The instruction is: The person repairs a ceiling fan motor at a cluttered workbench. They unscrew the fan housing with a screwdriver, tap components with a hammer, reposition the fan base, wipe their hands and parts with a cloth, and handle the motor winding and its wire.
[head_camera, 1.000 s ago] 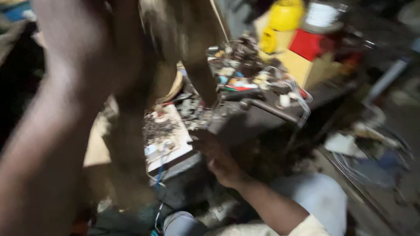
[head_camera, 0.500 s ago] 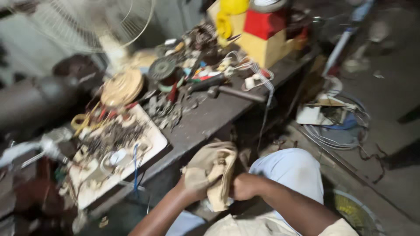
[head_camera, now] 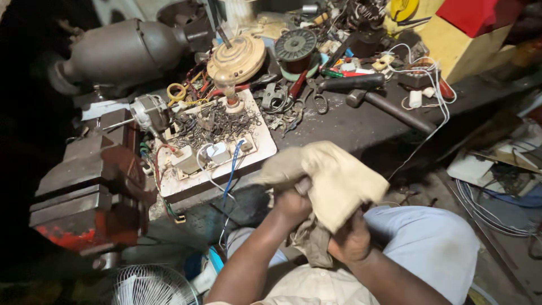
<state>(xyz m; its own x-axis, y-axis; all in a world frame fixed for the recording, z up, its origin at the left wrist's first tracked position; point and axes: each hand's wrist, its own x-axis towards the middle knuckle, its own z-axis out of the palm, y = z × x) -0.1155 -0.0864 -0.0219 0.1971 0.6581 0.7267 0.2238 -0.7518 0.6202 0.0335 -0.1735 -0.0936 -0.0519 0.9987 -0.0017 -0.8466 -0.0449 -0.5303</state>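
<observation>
Both my hands hold a crumpled tan cloth in front of my lap, at the near edge of a dark workbench. My left hand grips the cloth from below on its left side. My right hand clutches its lower right part, fingers buried in the folds. The cloth hangs over my knees, which are in light blue trousers.
A white board covered with several small screws, wires and a bulb lies left of the cloth. A rusty red vise stands at far left. A hammer, pliers, a wire spool and a motor crowd the bench. A fan grille sits below.
The view has swung from a blurred arm to the bench. The cloth came up from lap level and is now spread wider between both hands.
</observation>
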